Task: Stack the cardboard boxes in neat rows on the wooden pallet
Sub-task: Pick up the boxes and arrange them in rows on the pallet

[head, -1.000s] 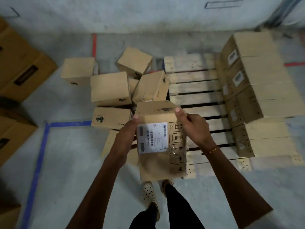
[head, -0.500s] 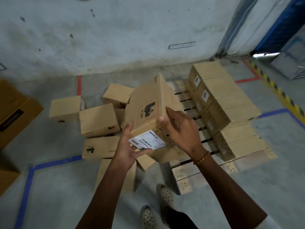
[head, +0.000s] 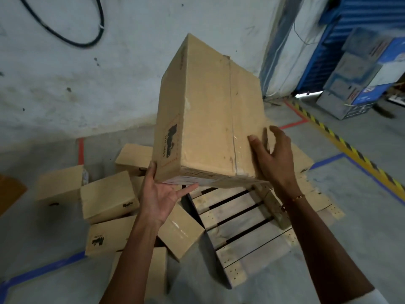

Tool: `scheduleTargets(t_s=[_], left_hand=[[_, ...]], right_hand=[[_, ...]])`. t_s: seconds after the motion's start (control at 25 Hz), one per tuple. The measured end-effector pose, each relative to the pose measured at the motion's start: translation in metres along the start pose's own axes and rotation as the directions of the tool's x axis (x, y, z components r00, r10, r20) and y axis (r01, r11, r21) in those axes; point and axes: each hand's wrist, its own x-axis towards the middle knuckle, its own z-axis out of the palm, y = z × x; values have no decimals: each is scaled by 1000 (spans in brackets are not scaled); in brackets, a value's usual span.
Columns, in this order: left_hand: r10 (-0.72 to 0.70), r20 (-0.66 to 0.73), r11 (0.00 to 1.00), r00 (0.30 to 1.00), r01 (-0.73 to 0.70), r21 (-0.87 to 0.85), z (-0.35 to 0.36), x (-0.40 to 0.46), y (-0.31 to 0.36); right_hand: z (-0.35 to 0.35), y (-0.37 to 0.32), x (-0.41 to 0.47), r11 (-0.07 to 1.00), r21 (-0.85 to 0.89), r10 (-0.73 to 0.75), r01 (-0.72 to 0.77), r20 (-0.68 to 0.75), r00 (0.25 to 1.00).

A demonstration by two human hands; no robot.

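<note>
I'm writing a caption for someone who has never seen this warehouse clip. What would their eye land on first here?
First, the big cardboard box held up in mid-frame, tilted, with the left hand under its near bottom edge and the right hand flat against its right side. Below it lies the wooden pallet with bare slats, and to the left a jumble of loose boxes on the floor.

head cam | forward-down | close over pallet (head: 247, 218)
</note>
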Motion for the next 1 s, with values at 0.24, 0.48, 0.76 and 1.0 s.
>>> scheduleTargets(t_s=[0.24,0.48,0.76,1.0], left_hand=[[-16,143,953,990,-28,302,49,4,-22],[66,166,394,984,-178,902,165,21,-73],[-42,-67,462,997,79,883,281,39,-227],[-318,-166,698,933,350,625,301,83,-315]], right_hand=[[-43,79,18,645,566,290,-513,440,850],[-133,157,39,655,625,305,-426,298,905],[-269,242,77,817,477,237,-323,233,943],[-354,301,127,934,231,184,-271,338,923]])
